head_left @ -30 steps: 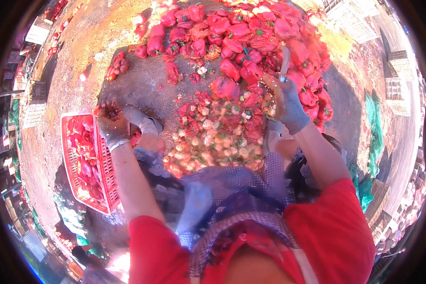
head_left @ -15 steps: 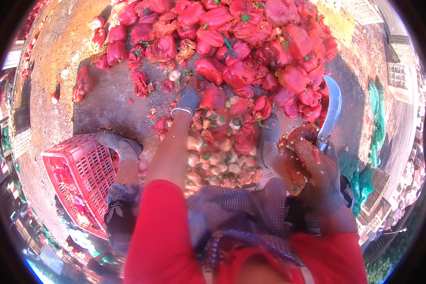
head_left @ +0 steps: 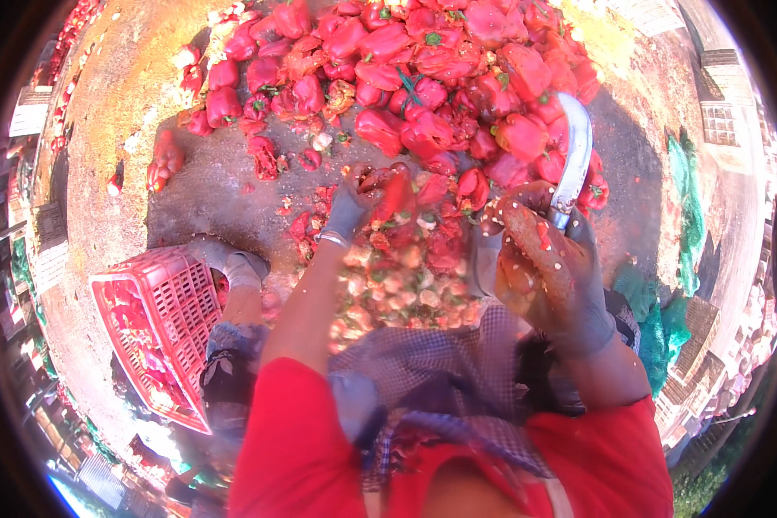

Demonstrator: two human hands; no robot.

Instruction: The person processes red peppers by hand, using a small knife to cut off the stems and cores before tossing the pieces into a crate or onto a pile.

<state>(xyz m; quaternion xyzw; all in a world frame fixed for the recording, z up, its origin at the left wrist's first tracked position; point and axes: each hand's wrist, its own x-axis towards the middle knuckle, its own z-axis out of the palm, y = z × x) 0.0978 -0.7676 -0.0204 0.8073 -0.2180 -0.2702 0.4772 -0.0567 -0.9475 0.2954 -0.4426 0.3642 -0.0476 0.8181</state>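
In a grey glove, my left hand [head_left: 349,210] reaches forward at the near edge of the pile. Its fingers are closed on a red bell pepper [head_left: 394,198], which is smeared by motion. My right hand [head_left: 548,268], gloved and coated with wet pulp and seeds, is wrapped round the handle of a knife with a broad curved blade [head_left: 576,155]. The blade points up and away from me, over the right side of the pile. A large heap of red bell peppers [head_left: 427,134] lies in front of both hands.
Pepper cores and seedy scraps [head_left: 397,289] cover the ground between my feet. A red plastic crate [head_left: 160,324] holding red pieces lies tilted at my left. Green netting [head_left: 665,332] lies at the right. Stray peppers [head_left: 165,160] rest on the ground at the left.
My left hand has drawn slightly back toward me, now with a pepper in its grasp. My right hand and the knife have moved a little forward and to the left.
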